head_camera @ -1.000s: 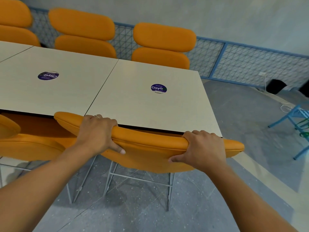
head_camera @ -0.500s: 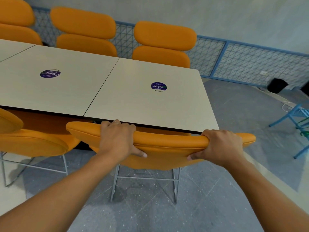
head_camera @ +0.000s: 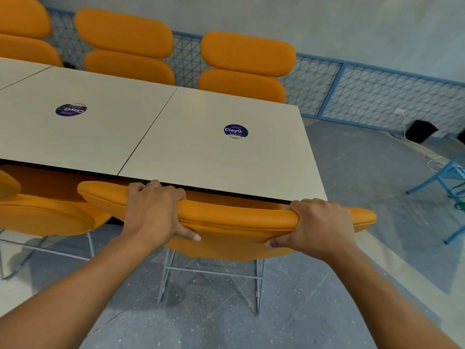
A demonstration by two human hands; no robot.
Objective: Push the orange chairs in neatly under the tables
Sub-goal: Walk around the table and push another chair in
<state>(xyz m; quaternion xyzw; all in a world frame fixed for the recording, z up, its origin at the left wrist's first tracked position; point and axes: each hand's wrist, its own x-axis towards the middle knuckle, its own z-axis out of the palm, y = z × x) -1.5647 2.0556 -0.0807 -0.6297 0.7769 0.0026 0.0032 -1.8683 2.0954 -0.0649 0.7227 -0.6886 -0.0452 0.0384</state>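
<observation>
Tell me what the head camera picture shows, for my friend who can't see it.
A person's left hand and right hand grip the top of an orange chair whose backrest is close to the near edge of a pale table. More orange chairs stand along the far side, and a round purple sticker sits on the tabletop.

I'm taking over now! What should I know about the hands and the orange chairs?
Left hand grips the orange chair by its backrest top, fingers curled over. Right hand grips the same backrest near its right end.
The chair's seat sits under the end table, backrest close to the near edge.
Done: this chair looks nearly in; the neighbouring chair on its left looks tucked in too.
Left: square it up, let go, check other chairs.
</observation>
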